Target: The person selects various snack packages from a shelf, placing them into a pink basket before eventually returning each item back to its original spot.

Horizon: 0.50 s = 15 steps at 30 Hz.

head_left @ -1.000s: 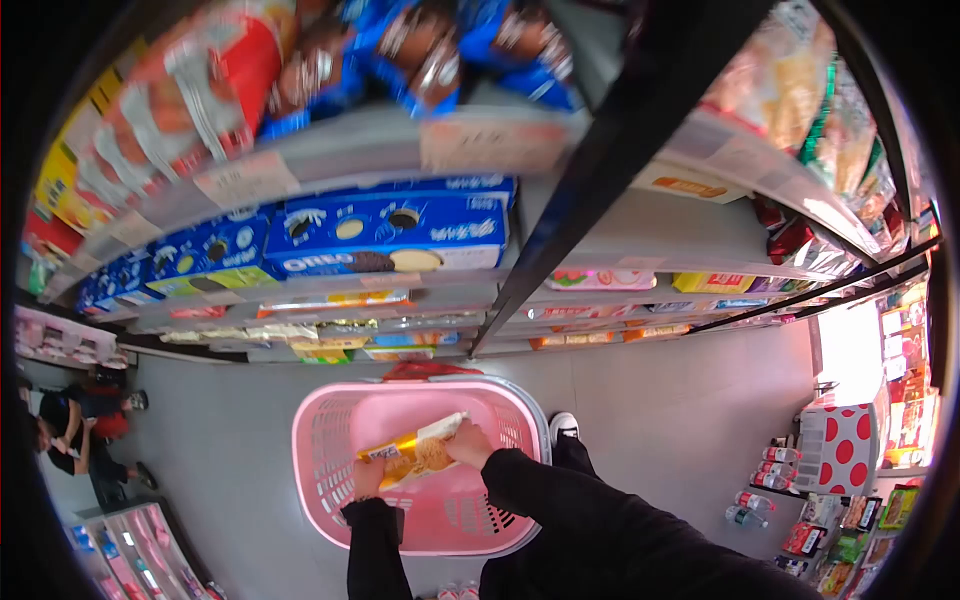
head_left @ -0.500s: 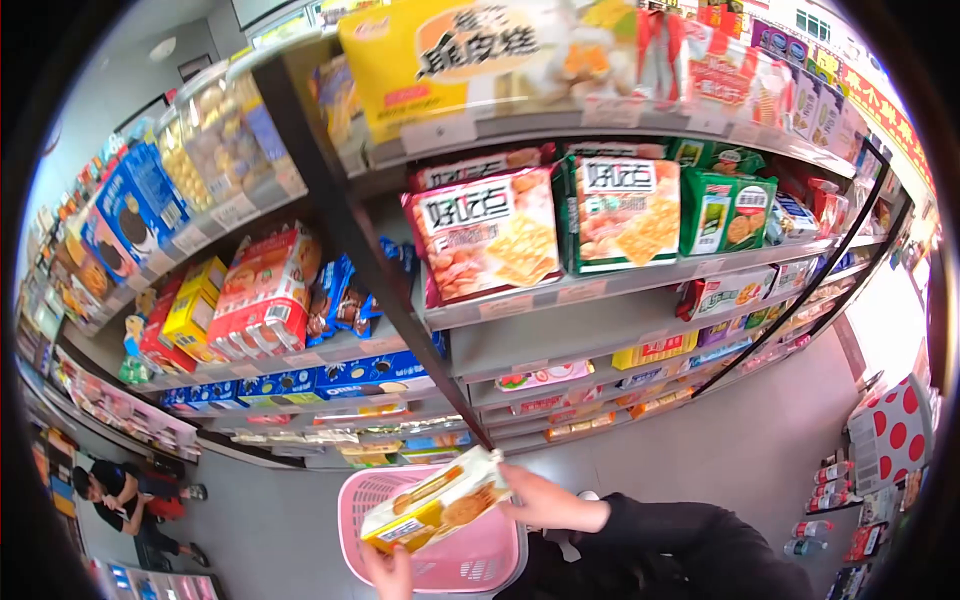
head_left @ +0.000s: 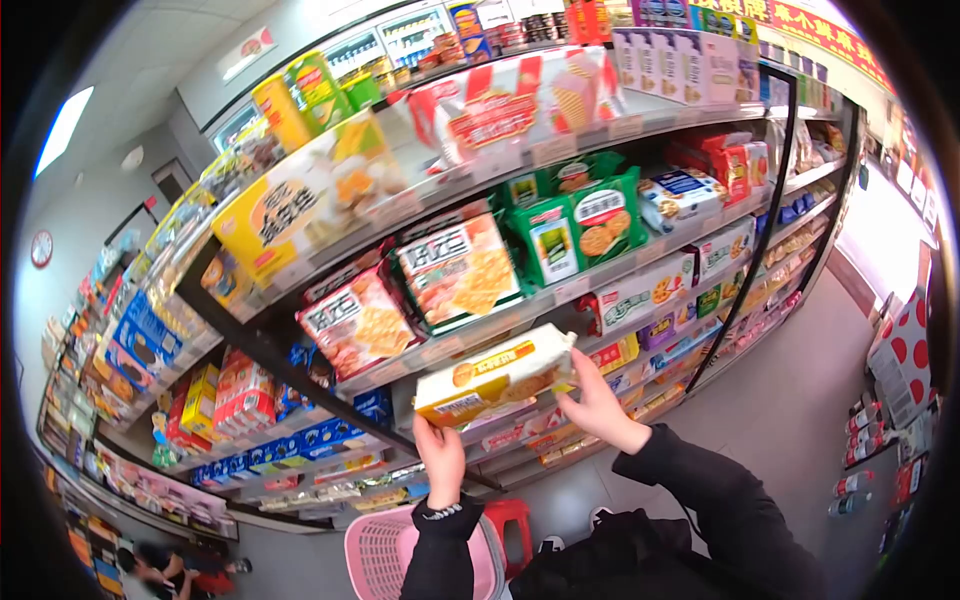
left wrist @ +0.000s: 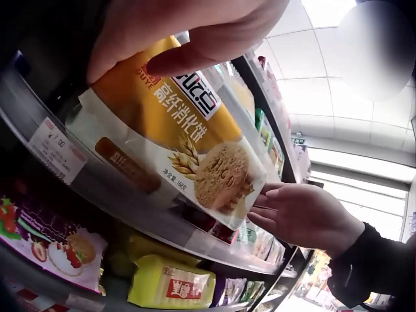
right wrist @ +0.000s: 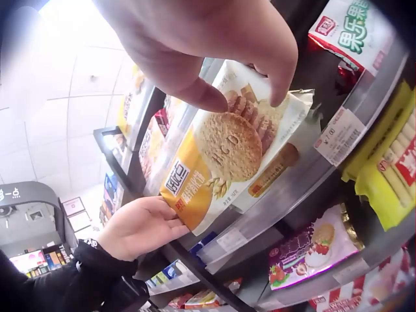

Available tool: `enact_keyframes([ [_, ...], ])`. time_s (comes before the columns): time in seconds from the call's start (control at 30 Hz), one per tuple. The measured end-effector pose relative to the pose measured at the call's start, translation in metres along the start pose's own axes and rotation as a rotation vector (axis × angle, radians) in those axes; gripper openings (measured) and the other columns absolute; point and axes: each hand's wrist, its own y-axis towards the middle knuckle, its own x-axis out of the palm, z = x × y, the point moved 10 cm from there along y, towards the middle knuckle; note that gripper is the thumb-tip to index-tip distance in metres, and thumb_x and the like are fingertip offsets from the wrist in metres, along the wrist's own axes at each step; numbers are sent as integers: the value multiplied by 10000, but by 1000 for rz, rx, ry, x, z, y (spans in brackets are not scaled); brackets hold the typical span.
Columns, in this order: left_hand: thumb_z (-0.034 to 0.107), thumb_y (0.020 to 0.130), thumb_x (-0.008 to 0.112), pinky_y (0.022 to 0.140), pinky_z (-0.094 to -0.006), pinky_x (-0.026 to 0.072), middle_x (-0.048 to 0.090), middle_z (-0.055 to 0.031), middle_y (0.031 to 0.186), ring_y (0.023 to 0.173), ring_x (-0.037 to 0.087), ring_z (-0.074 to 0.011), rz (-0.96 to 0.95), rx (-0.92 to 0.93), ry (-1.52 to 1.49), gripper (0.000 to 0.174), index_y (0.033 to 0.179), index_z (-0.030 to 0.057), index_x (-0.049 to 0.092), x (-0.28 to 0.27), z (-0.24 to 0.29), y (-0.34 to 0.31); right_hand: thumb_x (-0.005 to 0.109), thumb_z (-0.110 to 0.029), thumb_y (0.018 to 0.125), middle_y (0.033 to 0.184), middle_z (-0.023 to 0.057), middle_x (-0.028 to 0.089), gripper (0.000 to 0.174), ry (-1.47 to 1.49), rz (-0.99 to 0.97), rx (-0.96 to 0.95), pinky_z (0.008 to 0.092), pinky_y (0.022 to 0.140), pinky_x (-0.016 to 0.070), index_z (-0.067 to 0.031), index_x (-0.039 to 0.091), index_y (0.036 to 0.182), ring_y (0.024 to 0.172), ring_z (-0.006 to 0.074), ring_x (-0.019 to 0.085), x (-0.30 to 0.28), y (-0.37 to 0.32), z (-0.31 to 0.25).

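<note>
A yellow and white biscuit pack (head_left: 495, 378) is held up at shelf height in the head view, one end in each hand. My left hand (head_left: 441, 456) grips its lower left end, thumb on the front. At the right end my right hand (head_left: 601, 405) pinches the pack between thumb and fingers. The left wrist view shows the pack (left wrist: 175, 140) tilted, its printed biscuit facing the camera, with the right hand (left wrist: 302, 214) at its far end. In the right wrist view the pack (right wrist: 237, 146) hangs by a shelf edge and price tag.
Shelves of packaged snacks, with a red cracker pack (head_left: 362, 318) and green packs (head_left: 607, 222), stand behind the hands. Below are a pink basket (head_left: 375, 560) and a red stool (head_left: 512, 530). Bottles (head_left: 852, 483) stand on the floor at right; a seated person is at lower left.
Both hands have raised the biscuit pack from over the basket up to the shelves. The head view has tilted upward, showing the upper shelves and ceiling.
</note>
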Motion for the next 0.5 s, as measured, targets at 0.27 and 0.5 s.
enact_keyframes([
  [0.27,-55,663,391,721,-275,393,521,-133,848,787,511,-218,110,-26,345,315,969,-13,450,-4,-33,56,550,-65,672,1117,247,403,629,140,-38,39,356,832,391,35,260,1221,1024,363,425,25,59,43],
  [0.5,-55,642,446,816,-310,371,503,-160,966,937,494,-271,26,-185,434,394,1034,-21,429,-6,-71,70,524,-27,645,994,242,503,486,72,-159,-25,328,826,393,62,392,1105,978,319,492,37,81,46],
])
